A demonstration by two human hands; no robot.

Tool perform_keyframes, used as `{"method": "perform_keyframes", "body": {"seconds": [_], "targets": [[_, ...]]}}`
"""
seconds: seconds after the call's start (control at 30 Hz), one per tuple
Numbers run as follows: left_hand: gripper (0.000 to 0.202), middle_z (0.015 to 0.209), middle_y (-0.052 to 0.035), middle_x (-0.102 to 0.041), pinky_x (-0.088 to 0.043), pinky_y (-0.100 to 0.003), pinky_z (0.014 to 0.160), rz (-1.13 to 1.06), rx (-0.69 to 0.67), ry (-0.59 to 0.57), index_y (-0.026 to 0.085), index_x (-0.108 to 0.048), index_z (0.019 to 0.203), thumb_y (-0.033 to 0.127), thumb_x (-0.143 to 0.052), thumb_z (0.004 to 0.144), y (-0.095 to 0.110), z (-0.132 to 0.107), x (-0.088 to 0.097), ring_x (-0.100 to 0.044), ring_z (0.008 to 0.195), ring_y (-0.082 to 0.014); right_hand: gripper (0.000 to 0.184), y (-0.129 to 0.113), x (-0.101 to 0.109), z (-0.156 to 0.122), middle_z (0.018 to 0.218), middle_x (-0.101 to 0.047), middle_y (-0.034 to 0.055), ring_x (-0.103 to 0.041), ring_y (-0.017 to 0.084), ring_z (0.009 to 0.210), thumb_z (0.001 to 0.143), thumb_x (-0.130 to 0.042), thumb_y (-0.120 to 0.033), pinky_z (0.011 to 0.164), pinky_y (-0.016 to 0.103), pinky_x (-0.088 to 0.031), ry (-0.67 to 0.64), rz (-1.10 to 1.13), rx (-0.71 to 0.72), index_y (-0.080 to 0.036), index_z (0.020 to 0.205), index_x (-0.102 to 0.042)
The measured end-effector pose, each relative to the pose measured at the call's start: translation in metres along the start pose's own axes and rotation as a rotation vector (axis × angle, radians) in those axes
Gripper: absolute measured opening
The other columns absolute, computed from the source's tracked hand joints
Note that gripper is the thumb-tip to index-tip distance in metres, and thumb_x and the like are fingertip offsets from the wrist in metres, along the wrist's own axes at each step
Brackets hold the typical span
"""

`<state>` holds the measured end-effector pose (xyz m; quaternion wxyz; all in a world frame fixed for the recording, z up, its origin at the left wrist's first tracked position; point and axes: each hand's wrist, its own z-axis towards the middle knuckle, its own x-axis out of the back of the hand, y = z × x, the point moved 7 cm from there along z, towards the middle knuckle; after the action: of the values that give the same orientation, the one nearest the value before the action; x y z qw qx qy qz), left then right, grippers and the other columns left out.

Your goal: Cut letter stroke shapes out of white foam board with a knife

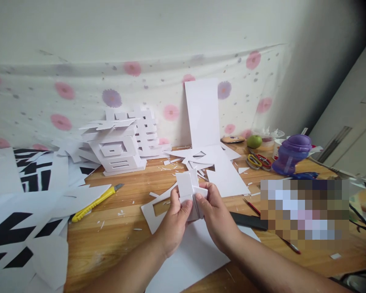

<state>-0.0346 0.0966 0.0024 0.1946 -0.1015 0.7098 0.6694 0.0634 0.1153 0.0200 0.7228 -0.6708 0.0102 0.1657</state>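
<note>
Between my two hands is a small folded piece of white card, held upright above the desk. My left hand grips its left side, thumb across the front. On the other side my right hand pinches it, with the thumb on the front near a jutting flap. The fingers behind the card are mostly hidden. Beneath my hands lies a large white sheet, and a cut-out sheet with an opening sits just left of them. A folded white card stands behind, leaning on the wall covering.
A yellow utility knife lies to the left, beside black-patterned paper. White paper cut-out structures stand at the back. To the right are scissors, a purple bottle, a green fruit, a black bar and a red pencil.
</note>
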Motion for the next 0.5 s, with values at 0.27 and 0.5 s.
{"method": "perform_keyframes", "body": {"seconds": [0.27,0.5], "targets": [[0.079,0.138,-0.0138,-0.05,-0.056,-0.038,0.074,0.28,0.112,-0.067,0.035,-0.019,0.151,0.038,-0.065,0.086,-0.006,-0.003,-0.008,-0.06,0.107,-0.0276,0.042,0.008,-0.008,-0.005,0.091,-0.064,0.0017,-0.061,0.019,0.077,0.08,-0.065,-0.052,0.055,0.026,-0.046,0.003,0.156,-0.156,-0.024,0.11,-0.053],[0.076,0.118,-0.0116,-0.06,-0.055,-0.032,0.064,0.323,0.153,-0.095,0.031,-0.025,0.149,0.03,-0.064,0.084,0.006,-0.002,-0.007,-0.069,0.072,-0.0182,0.04,0.005,0.011,0.008,0.066,-0.058,-0.0033,-0.047,0.013,0.044,0.078,-0.067,-0.053,0.036,0.023,-0.031,0.099,0.128,-0.138,-0.021,0.099,-0.055]]}}
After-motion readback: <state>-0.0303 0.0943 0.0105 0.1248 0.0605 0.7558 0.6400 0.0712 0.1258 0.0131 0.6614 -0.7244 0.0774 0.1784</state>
